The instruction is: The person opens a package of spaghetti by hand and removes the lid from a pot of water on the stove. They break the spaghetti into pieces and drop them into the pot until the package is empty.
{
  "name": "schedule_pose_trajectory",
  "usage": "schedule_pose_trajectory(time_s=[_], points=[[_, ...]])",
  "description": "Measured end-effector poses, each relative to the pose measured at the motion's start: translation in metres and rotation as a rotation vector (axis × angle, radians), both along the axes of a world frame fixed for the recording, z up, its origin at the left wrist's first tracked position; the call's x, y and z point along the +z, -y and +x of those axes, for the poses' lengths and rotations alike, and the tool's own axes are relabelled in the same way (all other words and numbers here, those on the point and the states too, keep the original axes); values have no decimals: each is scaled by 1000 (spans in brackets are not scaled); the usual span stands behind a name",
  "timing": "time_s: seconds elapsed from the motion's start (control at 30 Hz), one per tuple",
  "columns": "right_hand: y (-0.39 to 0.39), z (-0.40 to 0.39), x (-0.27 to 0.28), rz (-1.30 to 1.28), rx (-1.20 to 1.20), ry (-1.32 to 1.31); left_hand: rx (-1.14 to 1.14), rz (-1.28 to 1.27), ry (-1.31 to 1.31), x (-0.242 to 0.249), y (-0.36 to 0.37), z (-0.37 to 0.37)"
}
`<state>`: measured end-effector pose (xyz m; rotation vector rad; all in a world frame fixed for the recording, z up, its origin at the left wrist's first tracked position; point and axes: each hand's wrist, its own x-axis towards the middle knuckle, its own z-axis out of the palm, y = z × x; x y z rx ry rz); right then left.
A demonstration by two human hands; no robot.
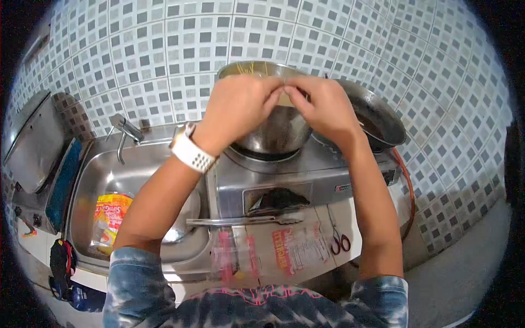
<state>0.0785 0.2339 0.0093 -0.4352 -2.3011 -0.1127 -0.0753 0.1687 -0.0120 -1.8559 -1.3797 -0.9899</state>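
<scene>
Both of my hands are raised over a steel pot point(273, 128) on the stove, their fingertips meeting above its opening. My left hand point(238, 104), with a white-banded watch at the wrist, is closed in a pinch. Opposite it, my right hand point(325, 106) also pinches with thumb and forefinger. Whatever lies between the fingertips is too small to make out. Thin yellow strands point(251, 68) that look like spaghetti show at the pot's far rim. My hands hide much of the pot's inside.
A dark frying pan point(383, 117) sits right of the pot on the steel stove point(328, 177). Tongs point(246, 221), clear printed packets point(306, 249) and scissors point(340, 244) lie in front. Left is a sink point(87, 177) holding a yellow-red packet point(112, 213), with a faucet point(127, 129) behind.
</scene>
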Motion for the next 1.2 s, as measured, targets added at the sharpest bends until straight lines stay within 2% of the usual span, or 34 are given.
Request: schedule_pose_trajectory(time_s=[0.3,0.33,0.4,0.5,0.53,0.63,0.67,0.77,0.8,0.83,0.87,0.9,0.97,1.0,1.03,1.07,1.13,1.2], points=[[-59,-41,37,98,-17,-270,85,167,71,45,-50,-19],[-64,-45,39,28,-19,-310,145,166,76,48,-54,-18],[-71,-54,44,-109,-21,-390,44,141,228,55,-66,-21],[-98,-70,55,-472,247,-578,-188,-20,548,74,-82,-25],[-105,-73,56,-520,332,-643,-282,-94,668,81,-87,-27],[-124,-84,61,-659,372,-845,-524,57,840,72,-132,-39],[-129,-77,61,-642,324,-655,-315,-73,684,73,-98,-23],[-106,-62,62,-755,-64,-349,-130,-146,674,48,-162,-60],[-111,-53,55,-520,24,-305,-188,-217,675,49,-144,-53],[-108,-46,50,-489,44,-320,-144,-366,693,61,-97,-31],[-97,-36,45,-459,65,-334,-234,-281,609,51,-92,-37],[-59,-14,49,-528,122,-209,-377,-254,649,39,-79,-37],[-27,21,29,-498,259,-88,-377,-433,587,27,3,-8],[-30,35,7,-401,336,-93,-337,-322,484,-2,11,-6],[-10,54,-7,-505,316,5,-467,-552,503,-17,48,5],[13,75,-19,-610,295,102,-470,-526,168,-44,70,6],[27,117,-43,-333,470,526,-440,-1004,-110,-80,111,13],[41,139,-67,-467,499,596,-351,-1240,-222,-119,135,18]])
